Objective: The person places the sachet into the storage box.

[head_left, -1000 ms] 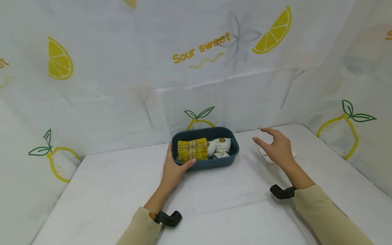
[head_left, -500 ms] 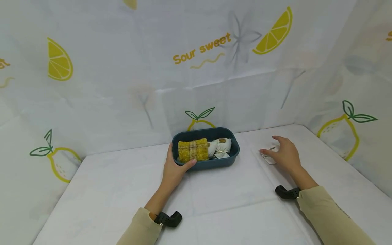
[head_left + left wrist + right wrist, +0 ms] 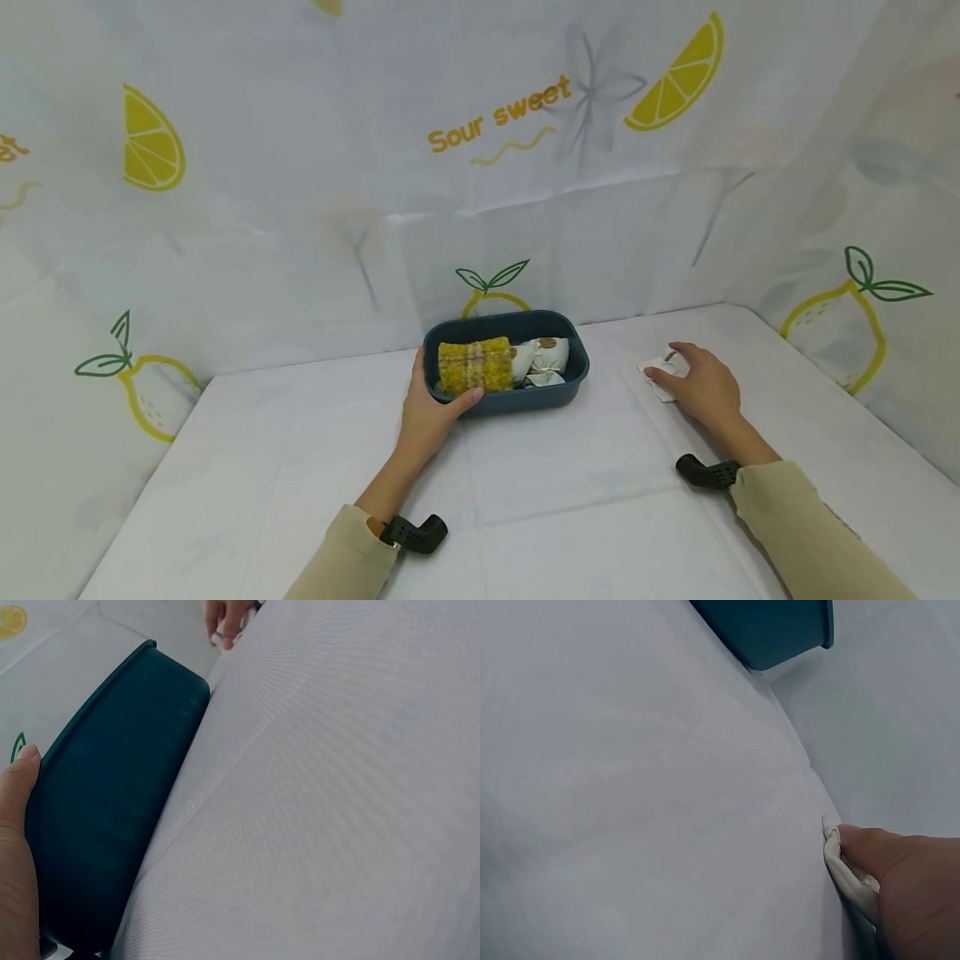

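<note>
A dark teal plastic box stands at the back of the table. Inside lie a yellow knitted roll with a pale plaid band and white tied pouches with brown round marks. My left hand grips the box's left end, thumb over its front rim, other fingers mostly hidden behind. To the right, my right hand pinches a small white cloth piece between thumb and fingers, down at the table. In the right wrist view the thumb presses its bunched fabric; the other fingers are hidden there.
White cloth covers the table. A lemon-printed white curtain hangs close behind the box and along both sides. Black wrist cameras sit on both forearms.
My right hand has moved right and down onto the white cloth piece, and its thumb and fingers have closed in on it. The left hand and the box have stayed put.
</note>
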A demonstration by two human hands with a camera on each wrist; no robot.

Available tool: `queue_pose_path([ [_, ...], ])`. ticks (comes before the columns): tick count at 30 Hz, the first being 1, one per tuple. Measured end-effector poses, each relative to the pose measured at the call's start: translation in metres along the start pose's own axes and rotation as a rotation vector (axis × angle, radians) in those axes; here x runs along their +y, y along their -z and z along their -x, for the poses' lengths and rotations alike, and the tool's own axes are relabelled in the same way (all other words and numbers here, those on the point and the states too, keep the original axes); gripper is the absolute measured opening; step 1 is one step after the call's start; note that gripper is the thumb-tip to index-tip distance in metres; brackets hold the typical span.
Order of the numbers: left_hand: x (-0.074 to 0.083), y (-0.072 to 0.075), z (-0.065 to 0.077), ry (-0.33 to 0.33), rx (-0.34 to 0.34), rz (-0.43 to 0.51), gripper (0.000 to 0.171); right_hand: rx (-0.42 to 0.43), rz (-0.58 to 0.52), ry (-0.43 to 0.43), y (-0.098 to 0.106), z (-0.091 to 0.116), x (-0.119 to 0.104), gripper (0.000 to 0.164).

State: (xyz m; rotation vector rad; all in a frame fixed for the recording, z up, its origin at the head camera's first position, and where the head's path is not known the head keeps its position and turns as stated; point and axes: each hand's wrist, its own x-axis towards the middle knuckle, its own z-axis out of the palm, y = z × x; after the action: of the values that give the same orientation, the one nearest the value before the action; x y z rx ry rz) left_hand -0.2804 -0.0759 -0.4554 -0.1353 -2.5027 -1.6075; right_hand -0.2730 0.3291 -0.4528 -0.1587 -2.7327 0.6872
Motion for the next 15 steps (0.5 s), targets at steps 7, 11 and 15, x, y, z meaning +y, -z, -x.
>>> queue_pose_path([
  [7, 0.000, 0.000, -0.002, -0.008, 0.003, -0.012, 0.113, 0.120, -0.026, 0.046, -0.001, 0.000, 0.001, 0.052],
  [11, 0.000, 0.000, -0.001, -0.010, 0.001, -0.005, 0.112, 0.142, -0.076, 0.071, 0.000, 0.000, -0.003, 0.046],
  [15, 0.000, -0.001, 0.000, -0.007, -0.001, 0.008, 0.112, 0.129, -0.172, 0.074, 0.000, 0.000, -0.011, 0.042],
])
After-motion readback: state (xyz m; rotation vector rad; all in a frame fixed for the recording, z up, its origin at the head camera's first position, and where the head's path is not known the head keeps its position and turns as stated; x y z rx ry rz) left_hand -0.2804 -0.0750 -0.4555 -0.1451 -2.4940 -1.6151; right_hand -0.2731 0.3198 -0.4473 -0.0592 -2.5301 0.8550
